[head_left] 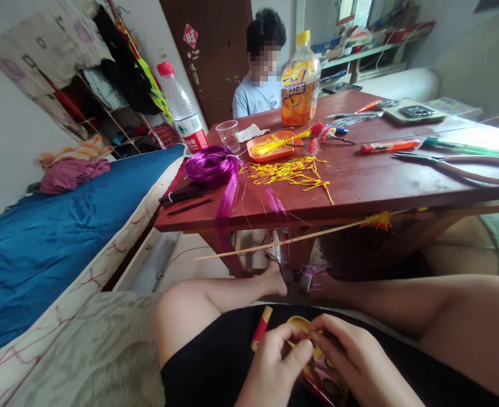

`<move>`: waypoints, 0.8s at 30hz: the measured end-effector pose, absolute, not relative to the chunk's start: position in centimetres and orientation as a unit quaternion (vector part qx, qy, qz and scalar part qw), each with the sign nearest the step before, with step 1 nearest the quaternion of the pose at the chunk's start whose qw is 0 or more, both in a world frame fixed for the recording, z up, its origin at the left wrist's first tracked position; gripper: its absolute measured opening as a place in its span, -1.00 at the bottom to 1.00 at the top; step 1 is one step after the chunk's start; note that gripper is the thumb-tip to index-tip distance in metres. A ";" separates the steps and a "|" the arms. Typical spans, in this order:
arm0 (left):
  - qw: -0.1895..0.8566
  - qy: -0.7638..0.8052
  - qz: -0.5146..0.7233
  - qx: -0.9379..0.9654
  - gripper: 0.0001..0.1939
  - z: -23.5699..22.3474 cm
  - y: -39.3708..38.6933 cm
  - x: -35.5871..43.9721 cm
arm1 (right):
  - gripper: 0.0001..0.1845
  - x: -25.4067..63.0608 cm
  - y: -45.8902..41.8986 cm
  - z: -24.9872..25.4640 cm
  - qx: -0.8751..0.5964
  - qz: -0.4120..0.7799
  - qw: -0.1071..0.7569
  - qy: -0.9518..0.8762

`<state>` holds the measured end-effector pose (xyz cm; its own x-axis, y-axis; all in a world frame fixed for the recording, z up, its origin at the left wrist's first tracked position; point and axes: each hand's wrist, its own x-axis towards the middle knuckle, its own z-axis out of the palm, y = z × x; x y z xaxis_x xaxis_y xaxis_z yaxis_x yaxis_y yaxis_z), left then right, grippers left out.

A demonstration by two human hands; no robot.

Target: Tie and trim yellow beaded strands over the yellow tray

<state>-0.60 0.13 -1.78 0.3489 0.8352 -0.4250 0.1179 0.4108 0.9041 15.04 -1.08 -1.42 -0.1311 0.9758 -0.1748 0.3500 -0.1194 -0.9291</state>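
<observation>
Over my lap, my left hand (279,362) and my right hand (355,356) come close together, each with thumb and fingers pinched. What they pinch is too small or hidden to make out. Beneath them lies a pink and yellow item with round shapes (329,386), partly covered by the hands. A yellow round rim (299,323) shows just behind the fingers. Left of my left hand, a small red and tan stick-like piece (262,328) rests on the black cloth of my lap.
On the red table (360,186) lie purple thread (211,165), yellow knotted strands (285,170), an orange tray (274,148), pliers (453,164) and a red cutter (389,146). Two bottles stand there. A thin stick (275,244) juts before the table edge. A person (258,93) sits opposite.
</observation>
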 end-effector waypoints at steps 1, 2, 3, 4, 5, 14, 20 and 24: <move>0.657 0.510 0.267 0.487 -0.77 -1.6 0.2 -0.3 | -0.76 15.0 -1.1 -1.4 -0.573 0.477 0.323 -0.582; 0.647 0.513 0.267 0.497 -0.80 -1.5 0.2 0.0 | -0.76 14.9 -1.2 -1.4 -0.572 0.482 0.322 -0.580; 0.643 0.512 0.268 0.503 -0.82 -1.3 0.3 0.3 | -0.75 14.9 -1.2 -1.4 -0.568 0.494 0.323 -0.573; 0.643 0.510 0.269 0.505 -0.82 -1.1 0.3 0.4 | -0.74 14.9 -1.2 -1.4 -0.562 0.512 0.327 -0.561; 0.646 0.507 0.269 0.504 -0.82 -0.9 0.4 0.4 | -0.72 14.9 -1.2 -1.4 -0.554 0.531 0.332 -0.549; 0.675 0.507 0.214 0.491 -0.90 0.3 1.0 0.0 | -0.74 15.3 -0.9 -1.1 -0.551 0.546 0.307 -0.552; 0.635 0.520 0.209 0.531 -0.91 0.3 1.0 0.3 | -0.77 15.3 -0.6 -0.7 -0.566 0.503 0.263 -0.597; 0.638 0.527 0.227 0.513 -0.92 -0.2 0.9 0.4 | -0.79 15.3 -0.7 -0.5 -0.565 0.496 0.266 -0.603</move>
<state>0.38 0.94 -0.21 0.3408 0.8305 -0.4405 0.2508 0.3713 0.8940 15.27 -0.71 -0.49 -0.2204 0.9456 -0.2393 0.4167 -0.1305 -0.8996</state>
